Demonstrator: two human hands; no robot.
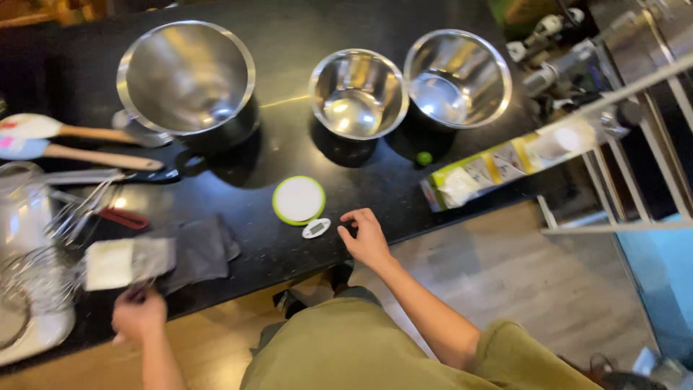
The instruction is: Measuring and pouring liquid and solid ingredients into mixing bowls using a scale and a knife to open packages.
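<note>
Right-hand fingers (355, 220) spread loosely on the dark surface (289, 29) just right of the small round scale (299, 200), left hand (138, 314) closed around a scraper (128, 263) at the near left, three steel bowls (359, 94) set far.

wearer: olive-green garment over torso and lap | right hand (367, 238) bare, no rings seen | left hand (138, 312) bare | forearms uncovered | dark shoes below near counter edge
</note>
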